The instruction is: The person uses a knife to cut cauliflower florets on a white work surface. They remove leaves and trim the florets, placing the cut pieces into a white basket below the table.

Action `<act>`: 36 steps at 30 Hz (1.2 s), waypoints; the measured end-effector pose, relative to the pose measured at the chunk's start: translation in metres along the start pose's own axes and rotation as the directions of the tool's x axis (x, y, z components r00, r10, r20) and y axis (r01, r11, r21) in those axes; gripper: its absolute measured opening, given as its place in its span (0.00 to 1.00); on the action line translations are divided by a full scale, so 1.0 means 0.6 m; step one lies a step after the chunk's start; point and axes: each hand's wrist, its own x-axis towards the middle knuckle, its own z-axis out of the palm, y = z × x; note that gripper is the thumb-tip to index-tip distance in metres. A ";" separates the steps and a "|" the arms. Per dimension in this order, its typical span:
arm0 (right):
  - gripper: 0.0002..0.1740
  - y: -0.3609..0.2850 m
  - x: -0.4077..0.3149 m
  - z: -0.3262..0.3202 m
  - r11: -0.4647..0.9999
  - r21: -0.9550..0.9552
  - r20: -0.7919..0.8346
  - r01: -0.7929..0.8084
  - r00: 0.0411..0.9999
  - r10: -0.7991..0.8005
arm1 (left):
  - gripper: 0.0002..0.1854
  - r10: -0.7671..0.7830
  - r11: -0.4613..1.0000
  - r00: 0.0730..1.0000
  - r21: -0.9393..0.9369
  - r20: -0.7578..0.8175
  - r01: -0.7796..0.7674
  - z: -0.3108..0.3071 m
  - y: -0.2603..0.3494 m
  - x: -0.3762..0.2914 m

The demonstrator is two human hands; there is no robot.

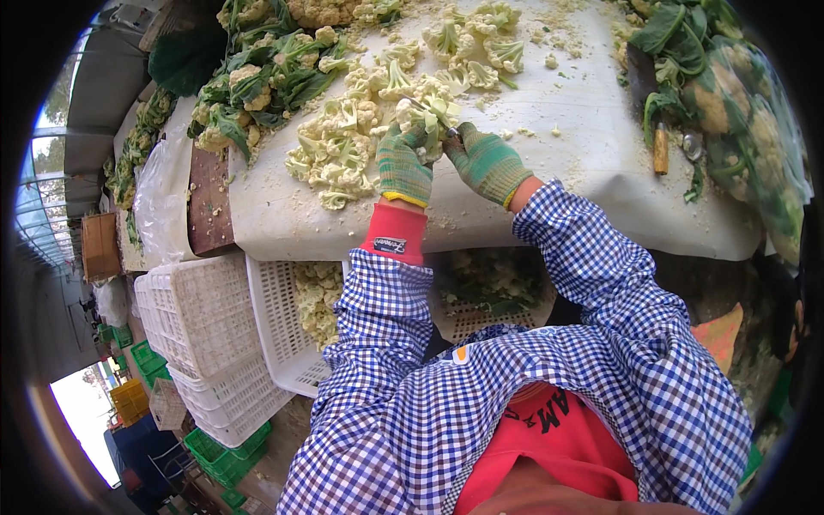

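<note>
My left hand (405, 168), in a green and tan knitted glove, grips a cauliflower piece (430, 109) above the table. My right hand (487, 162), gloved the same way, is shut on a small knife (453, 132). The knife's thin blade lies across the cauliflower piece, pointing up and left; part of it is hidden among the florets. Just left of my hands is a heap of cut cauliflower florets (338, 151). More loose florets (479, 45) lie beyond them.
Leafy cauliflower trimmings (270, 84) are piled at the far left. A cleaver (660, 148) lies at the right beside bagged cauliflower heads (740, 109). Below the white-covered table (579, 212) stand a white crate (283, 328) with florets, stacked crates (199, 315), and a basket of leaves (492, 318).
</note>
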 end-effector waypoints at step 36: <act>0.19 -0.018 -0.048 -0.074 0.987 0.027 0.009 0.159 0.987 -0.160 | 0.29 -0.071 0.828 0.985 -0.542 0.157 0.146 -0.012 0.041 0.008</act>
